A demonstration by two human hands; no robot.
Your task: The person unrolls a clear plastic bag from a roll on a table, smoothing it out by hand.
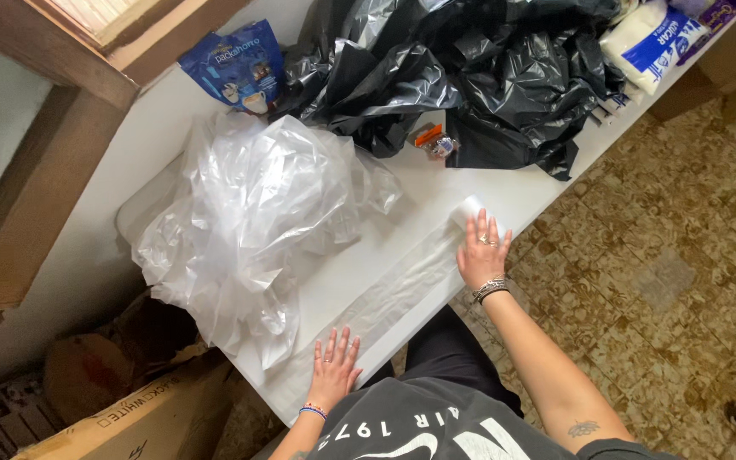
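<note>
Head view: left hand (332, 368) and right hand (480, 255) flat on clear plastic strip (402, 294).

1. A long white surface (521, 192) runs from the lower left to the upper right.
2. A brown wooden frame (40, 183) stands beyond the surface's far edge, at the left.
3. The floor (666, 273) past the near edge is worn, patterned tan tile.
4. A cardboard box (138, 422) sits below the surface's left end.
5. Soft, even light fills the room.

Soft daylight, sharp focus, glare on crumpled plastic, wide-angle edge distortion
</note>
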